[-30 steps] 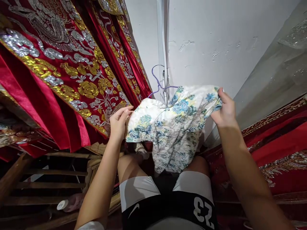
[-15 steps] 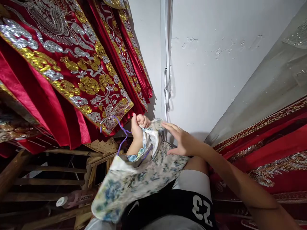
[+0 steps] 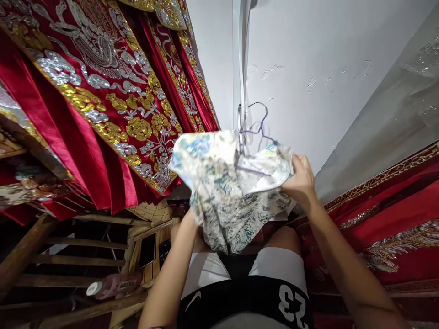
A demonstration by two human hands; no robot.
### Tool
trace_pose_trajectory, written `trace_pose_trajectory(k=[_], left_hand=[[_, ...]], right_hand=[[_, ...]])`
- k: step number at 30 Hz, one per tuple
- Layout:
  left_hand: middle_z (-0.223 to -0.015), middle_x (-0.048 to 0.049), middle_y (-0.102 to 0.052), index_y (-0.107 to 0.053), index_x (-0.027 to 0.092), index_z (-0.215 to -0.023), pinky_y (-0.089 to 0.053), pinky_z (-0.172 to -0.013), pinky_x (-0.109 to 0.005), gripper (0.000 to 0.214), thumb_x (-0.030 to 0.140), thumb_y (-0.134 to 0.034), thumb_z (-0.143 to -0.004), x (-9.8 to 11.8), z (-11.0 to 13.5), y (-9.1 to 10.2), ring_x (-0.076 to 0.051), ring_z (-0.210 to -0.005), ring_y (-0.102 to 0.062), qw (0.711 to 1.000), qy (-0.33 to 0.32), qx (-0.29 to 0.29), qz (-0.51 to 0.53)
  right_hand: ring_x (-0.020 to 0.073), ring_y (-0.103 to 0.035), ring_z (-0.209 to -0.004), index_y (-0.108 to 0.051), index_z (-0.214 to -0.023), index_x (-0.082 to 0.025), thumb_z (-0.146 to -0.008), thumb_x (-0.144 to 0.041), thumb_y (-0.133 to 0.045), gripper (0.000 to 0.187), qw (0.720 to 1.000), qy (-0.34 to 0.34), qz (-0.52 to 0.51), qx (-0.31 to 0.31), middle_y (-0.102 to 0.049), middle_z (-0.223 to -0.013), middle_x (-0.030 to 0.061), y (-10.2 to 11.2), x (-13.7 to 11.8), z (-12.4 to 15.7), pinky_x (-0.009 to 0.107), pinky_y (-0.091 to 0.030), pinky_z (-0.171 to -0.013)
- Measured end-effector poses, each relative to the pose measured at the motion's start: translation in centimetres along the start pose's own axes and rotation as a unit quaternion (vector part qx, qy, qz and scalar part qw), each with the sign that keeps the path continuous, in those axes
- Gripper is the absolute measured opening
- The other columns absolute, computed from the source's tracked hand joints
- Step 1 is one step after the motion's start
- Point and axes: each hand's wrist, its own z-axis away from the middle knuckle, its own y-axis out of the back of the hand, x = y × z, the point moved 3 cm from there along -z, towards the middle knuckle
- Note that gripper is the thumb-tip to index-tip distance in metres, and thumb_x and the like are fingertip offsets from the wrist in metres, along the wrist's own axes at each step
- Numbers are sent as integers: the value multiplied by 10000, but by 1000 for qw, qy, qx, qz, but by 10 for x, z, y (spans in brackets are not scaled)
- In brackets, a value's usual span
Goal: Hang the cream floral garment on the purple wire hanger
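Red cloths: heavy red cloths [image 3: 103, 114] with gold and silver embroidery hang at the far left.
Wooden frame: a wooden frame [image 3: 68, 242] stands low on the left, and a pink bottle [image 3: 113, 285] lies on it.
Left arm: the left arm [image 3: 171, 274] goes up under the dress. The left hand is hidden by the cloth, so I cannot tell if it grips or is open.
Dress: a dress [image 3: 222, 196] with blue flowers is held up in the middle, above the person's knees, bunched and turned.
Hanger: a purple wire hanger [image 3: 259, 123] sits inside the top of the dress, with its hook standing out above.
Right hand: the right hand [image 3: 302, 183] is closed on the right edge of the dress, just below the hook.
Progress: it seems the hanger is already in the dress. The cloth is not yet straight, and the hook rests on nothing.
Wall: a white wall [image 3: 325, 68] is behind, far.
Right side: more red cloth [image 3: 394, 214] lies at the right.
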Motion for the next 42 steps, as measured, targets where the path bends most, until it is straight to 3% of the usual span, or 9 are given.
trace_pose_trajectory(k=[3, 7, 14, 18, 20, 23, 34, 39, 42], left_hand=[[-1233, -111, -735, -700, 272, -1175, -526, -1061, -471, 838, 921, -301, -825, -24, 8, 0, -327, -1352, -584, 994, 3, 99, 39], [-1260, -109, -718, -684, 235, -1196, -398, -1198, -406, 647, 705, -719, -752, -35, 23, -21, -315, -1424, -512, 989, -46, 135, -31], [-1267, -136, -725, -679, 201, -1141, -429, -1182, -502, 581, 446, -871, -650, -65, 50, -39, -350, -1260, -647, 989, 19, 145, 1], [-1284, -141, -716, -684, 200, -1141, -422, -1193, -507, 569, 403, -885, -648, -77, 62, -53, -352, -1286, -634, 989, 46, 138, 17], [-1296, -144, -707, -677, 199, -1133, -412, -1203, -491, 563, 384, -888, -646, -77, 67, -62, -340, -1279, -640, 991, 50, 125, 21], [-1302, -151, -701, -670, 193, -1134, -419, -1198, -468, 562, 374, -888, -648, -73, 75, -71, -325, -1265, -650, 994, 46, 96, 30], [-1073, -162, -734, -663, 126, -1004, -539, -1019, -481, 493, 395, -865, -644, -72, 85, -57, -319, -1037, -711, 975, 23, 221, -31], [-1407, -183, -489, -500, 193, -1246, -398, -1157, -494, 619, 322, -832, -740, -74, 102, -65, -305, -1355, -494, 856, -213, 430, -191], [-1312, -148, -526, -513, 208, -1256, -431, -1106, -455, 476, 206, -731, -833, -77, 104, -86, -267, -1282, -529, 858, -295, 326, -266]], right_hand=[[392, -583, -1036, -642, -1341, -263, -766, -478, -758, 625, 999, 2, 28, 21, -571, -1079, 128, 6, -6, -27, 552, -521, -886], [394, -572, -1102, -576, -1444, -281, -767, -417, -769, 717, 995, 92, 29, 5, -578, -1140, 132, 3, -26, -37, 550, -498, -956], [415, -443, -1392, -548, -1473, -282, -777, -461, -756, 748, 988, 84, -114, -68, -526, -1478, 124, -9, -20, 30, 608, -372, -1143], [277, -653, -994, -662, -1068, -243, -886, -538, -662, 347, 939, -86, -319, -92, -701, -1082, 97, -54, -12, 108, 429, -540, -884], [200, -567, -663, -564, -802, -240, -917, -596, -593, 376, 911, -171, -353, -129, -586, -697, 18, -81, -14, 139, 337, -482, -643], [141, -380, -539, -409, -685, -245, -924, -660, -543, 497, 891, -196, -367, -182, -369, -571, -48, -102, -23, 156, 292, -330, -544], [131, -356, -570, -464, -621, -215, -946, -486, -524, 427, 885, -215, -362, -199, -352, -565, -40, -85, -27, 151, 297, -271, -570], [127, -374, -527, -524, -598, -209, -882, -425, -528, 356, 849, -247, -427, -190, -412, -524, -30, -85, -34, 150, 293, -282, -543], [124, -402, -527, -580, -613, -196, -853, -408, -558, 321, 839, -244, -442, -205, -441, -523, -27, -84, -38, 150, 286, -300, -542]])
